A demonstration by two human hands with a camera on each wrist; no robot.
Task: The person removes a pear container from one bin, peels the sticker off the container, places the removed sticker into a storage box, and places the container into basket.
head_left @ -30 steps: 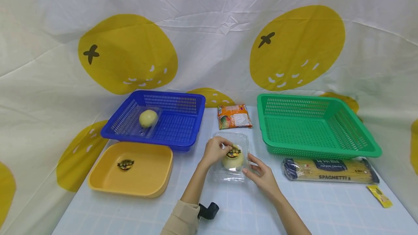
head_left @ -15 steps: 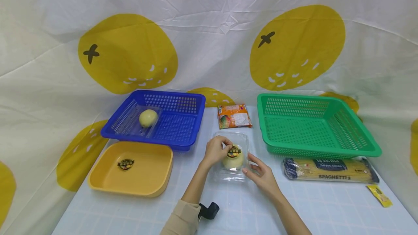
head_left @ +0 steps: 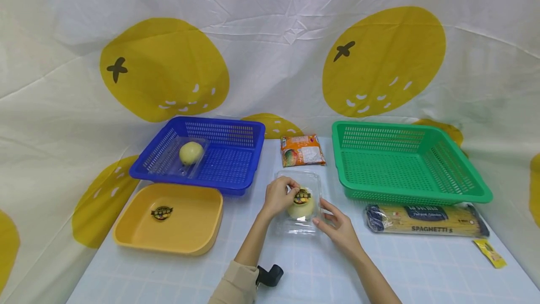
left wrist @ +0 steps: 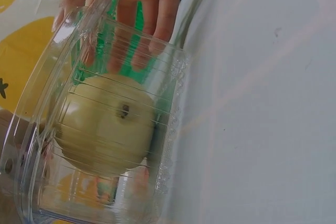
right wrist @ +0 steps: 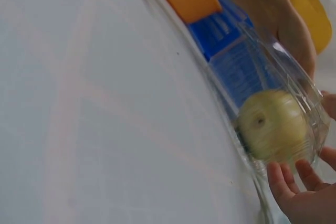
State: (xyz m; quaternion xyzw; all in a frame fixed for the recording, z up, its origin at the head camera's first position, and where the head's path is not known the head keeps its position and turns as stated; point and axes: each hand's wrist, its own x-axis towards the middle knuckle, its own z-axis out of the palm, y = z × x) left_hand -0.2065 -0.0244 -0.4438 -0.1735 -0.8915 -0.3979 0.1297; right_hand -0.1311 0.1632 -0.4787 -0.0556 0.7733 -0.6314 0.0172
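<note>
A clear plastic clamshell box (head_left: pixel 311 178) with a round pale yellow fruit (head_left: pixel 300 212) inside lies on the table between my hands. A black round label with a banner (head_left: pixel 303 197) shows on its lid, over the fruit. With thumb and forefinger my left hand (head_left: pixel 278 195) pinches the label's left edge. My right hand (head_left: pixel 338 227) holds the box by its right side, thumb near the front corner. In the left wrist view, the fruit (left wrist: pixel 107 124) shows its dark stem spot through the ribbed wall, with right-hand fingers (left wrist: pixel 165 17) along the far side.
A blue basket (head_left: pixel 229 184) at back left holds another boxed fruit (head_left: pixel 191 153). In front is a yellow bin (head_left: pixel 168 243) with a similar label (head_left: pixel 162 213). An orange packet (head_left: pixel 303 150) lies behind the box; a green basket (head_left: pixel 415 196), spaghetti pack (head_left: pixel 428 221) and yellow sachet (head_left: pixel 490 253) are right.
</note>
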